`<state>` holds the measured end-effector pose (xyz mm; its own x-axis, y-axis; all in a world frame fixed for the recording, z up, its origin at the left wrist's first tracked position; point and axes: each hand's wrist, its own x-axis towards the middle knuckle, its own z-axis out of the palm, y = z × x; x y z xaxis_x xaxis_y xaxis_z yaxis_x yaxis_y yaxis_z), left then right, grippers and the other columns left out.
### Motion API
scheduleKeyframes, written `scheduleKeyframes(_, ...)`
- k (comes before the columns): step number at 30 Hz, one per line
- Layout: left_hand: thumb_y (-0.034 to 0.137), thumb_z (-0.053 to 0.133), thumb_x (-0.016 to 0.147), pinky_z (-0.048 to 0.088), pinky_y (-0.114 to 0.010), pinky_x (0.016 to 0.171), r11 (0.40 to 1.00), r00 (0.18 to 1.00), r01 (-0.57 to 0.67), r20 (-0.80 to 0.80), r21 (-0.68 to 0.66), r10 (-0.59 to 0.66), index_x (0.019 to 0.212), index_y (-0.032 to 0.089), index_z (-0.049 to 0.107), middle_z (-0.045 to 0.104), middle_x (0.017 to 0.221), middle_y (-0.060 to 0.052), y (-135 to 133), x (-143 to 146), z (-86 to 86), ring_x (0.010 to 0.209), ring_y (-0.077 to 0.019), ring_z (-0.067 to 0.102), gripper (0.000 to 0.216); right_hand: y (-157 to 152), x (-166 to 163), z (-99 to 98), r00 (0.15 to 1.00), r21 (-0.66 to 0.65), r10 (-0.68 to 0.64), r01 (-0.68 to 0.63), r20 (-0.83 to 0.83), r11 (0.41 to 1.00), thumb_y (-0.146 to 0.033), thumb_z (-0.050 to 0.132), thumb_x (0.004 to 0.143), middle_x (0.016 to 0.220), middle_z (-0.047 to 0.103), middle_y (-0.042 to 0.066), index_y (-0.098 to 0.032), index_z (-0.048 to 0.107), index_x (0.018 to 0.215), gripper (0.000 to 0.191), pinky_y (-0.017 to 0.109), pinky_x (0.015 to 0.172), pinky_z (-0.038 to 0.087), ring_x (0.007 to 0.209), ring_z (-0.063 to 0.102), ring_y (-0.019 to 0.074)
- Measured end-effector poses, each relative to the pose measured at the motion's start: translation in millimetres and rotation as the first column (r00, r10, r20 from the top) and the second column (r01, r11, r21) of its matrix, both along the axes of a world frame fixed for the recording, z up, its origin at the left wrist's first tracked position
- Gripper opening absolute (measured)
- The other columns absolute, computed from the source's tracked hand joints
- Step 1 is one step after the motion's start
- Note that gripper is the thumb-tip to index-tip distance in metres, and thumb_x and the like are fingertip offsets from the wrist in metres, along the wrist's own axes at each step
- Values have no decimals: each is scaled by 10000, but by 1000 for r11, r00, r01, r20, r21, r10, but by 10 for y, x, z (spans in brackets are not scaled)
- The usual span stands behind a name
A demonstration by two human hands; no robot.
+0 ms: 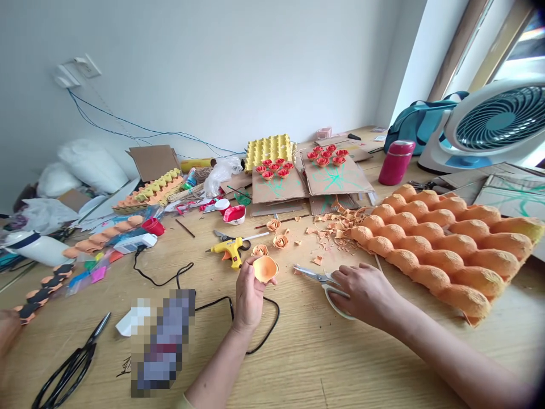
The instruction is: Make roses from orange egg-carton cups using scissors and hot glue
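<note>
My left hand [250,298] is closed around an orange egg-carton cup [265,268], its hollow side turned towards me. At the right, my right hand [366,295] lies over the handles of a pair of scissors [313,274], which rest on the table with their blades pointing left. Its fingers are curled on the handles. Just beyond the cup are several orange carton roses [280,241] and a yellow glue gun [230,252]. A large orange egg tray [443,244] lies bottom-up beside my right hand.
Carton scraps [336,224] litter the table behind the scissors. Cardboard panels [336,176] bear red flowers. Black shears [72,363] lie front left, near another person's hand [8,332]. A black cord [276,324] loops around my left wrist. A pink bottle [396,163] and a fan [489,125] stand back right.
</note>
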<state>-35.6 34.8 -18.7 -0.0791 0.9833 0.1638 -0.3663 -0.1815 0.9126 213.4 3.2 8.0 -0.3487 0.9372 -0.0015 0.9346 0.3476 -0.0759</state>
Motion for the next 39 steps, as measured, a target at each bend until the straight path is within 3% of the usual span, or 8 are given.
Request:
scheduleKeyframes(7,496,589,913,532,-283,584,1000,1000,-5,18,31,4,1023,187,615,667,873,-32,11,-35,-50,629,-143,603,329,35,192,32,956,83,-278,271,93,959,-314,526,937,818,778,171,-110,739,846,308,349,608,383,720,742,308)
scheduleKeyframes(10,510,592,912,535,-279,596,999,998,-18,58,36,16,1023,183,620,673,848,-30,22,-78,-38,615,-134,595,346,24,316,59,933,120,-341,328,115,937,-341,511,948,821,775,203,-95,725,850,340,346,592,375,761,748,339)
scheduleKeyframes(16,527,644,876,523,-257,592,998,988,-39,154,39,32,985,168,645,664,773,-21,58,-119,1,602,-128,592,376,22,142,160,942,95,-308,297,135,950,-378,526,945,859,783,162,-140,710,907,303,326,596,405,771,747,299)
scheduleKeyframes(24,516,643,879,533,-272,589,1000,976,5,218,24,-10,989,171,644,653,776,-20,25,-122,37,602,-128,588,363,391,-399,294,958,13,-253,253,134,967,-363,555,929,966,785,178,-134,739,999,302,323,674,476,896,753,300)
scheduleKeyframes(33,506,656,872,517,-264,576,1000,957,4,290,30,-13,978,165,645,660,774,-21,33,-158,66,592,-127,596,358,312,-97,400,901,41,-383,383,202,923,-219,563,908,861,763,256,-76,746,846,240,363,622,427,821,746,358)
scheduleKeyframes(39,505,668,856,523,-269,589,999,948,-24,319,21,16,975,173,632,651,790,-19,53,-185,87,606,-127,598,355,-13,-160,288,956,29,-235,233,176,972,-410,512,951,884,770,144,-161,708,934,317,323,603,412,764,732,288)
